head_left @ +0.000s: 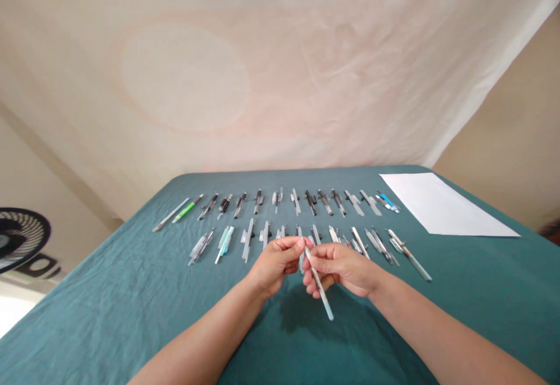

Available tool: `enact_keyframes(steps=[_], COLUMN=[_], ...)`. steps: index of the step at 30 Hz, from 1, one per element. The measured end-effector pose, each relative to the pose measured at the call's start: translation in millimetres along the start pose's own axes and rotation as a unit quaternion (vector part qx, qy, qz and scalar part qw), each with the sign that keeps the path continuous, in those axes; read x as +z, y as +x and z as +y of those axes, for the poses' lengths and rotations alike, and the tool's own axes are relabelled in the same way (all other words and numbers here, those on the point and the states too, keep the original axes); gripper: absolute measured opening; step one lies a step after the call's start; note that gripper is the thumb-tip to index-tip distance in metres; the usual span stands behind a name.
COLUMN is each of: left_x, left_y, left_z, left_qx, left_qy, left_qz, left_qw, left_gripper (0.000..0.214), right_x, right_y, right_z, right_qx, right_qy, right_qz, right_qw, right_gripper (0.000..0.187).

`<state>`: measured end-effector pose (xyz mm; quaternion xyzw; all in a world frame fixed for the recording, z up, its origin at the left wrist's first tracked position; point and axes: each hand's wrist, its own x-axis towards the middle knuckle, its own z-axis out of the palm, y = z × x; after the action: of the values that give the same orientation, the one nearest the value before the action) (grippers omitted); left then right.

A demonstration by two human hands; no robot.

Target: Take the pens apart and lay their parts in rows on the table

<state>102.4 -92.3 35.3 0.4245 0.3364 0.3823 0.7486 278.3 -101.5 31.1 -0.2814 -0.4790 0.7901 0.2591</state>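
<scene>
My right hand (343, 268) is closed round a slim white pen (322, 294), which slants down toward me with a pale blue end. At the pen's upper end, the thumb and fingers of my left hand (277, 262) are pinched together. Whether they grip the pen's tip or a small part of it is too small to tell. Both hands are above the table, in front of the near row of pens. Just behind them lie grey pens in parts (315, 234), partly hidden by my fingers.
Two rows of pens, many taken apart, lie on the green tablecloth (131, 291). A green pen (187, 209) is at the far left, blue pen parts (387, 201) at the far right. A white sheet (441, 204) lies back right. A fan (20, 239) stands beyond the left edge.
</scene>
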Motion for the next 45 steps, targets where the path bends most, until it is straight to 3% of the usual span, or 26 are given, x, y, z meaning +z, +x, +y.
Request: enact_keyframes(steps=[5,9,14,18,30,34,45], left_x=[2.5,0.9,-1.0,-1.6,-4.2,-4.1,-3.8], left_y=[0.6,2.1,3.5,4.3,6.8,6.8,7.3], left_z=[-1.8,-2.6,-3.3,-3.7,-6.6,-7.3,-7.9], left_qx=[0.02,0.016,0.016,0.018,0.022,0.02,0.018], left_qy=[-0.011,-0.026,-0.04,-0.034,-0.038,-0.036,-0.052], left_qz=[0.012,0.009,0.016,0.031,0.047,0.054,0.054], left_qw=[1.0,0.999,0.999,0.999,0.998,0.998,0.997], left_gripper=[0.029,0.032,0.033,0.034,0.035,0.037,0.036], right_x=[3.9,5.6,0.9,-0.8,-1.2,-1.1,-0.5], right_y=[2.3,1.5,2.0,4.1,6.3,6.8,7.2], right_z=[4.6,2.0,0.7,3.1,6.7,7.8,6.9], right_qx=[-0.027,-0.014,-0.011,0.002,0.002,-0.001,-0.013], right_qy=[-0.02,-0.003,0.007,0.03,0.067,0.087,0.062], right_qz=[0.058,0.034,0.043,0.037,0.025,0.017,0.028], right_qw=[0.998,0.999,0.999,0.999,0.997,0.996,0.998], right_gripper=[0.027,0.037,0.029,0.038,0.028,0.034,0.027])
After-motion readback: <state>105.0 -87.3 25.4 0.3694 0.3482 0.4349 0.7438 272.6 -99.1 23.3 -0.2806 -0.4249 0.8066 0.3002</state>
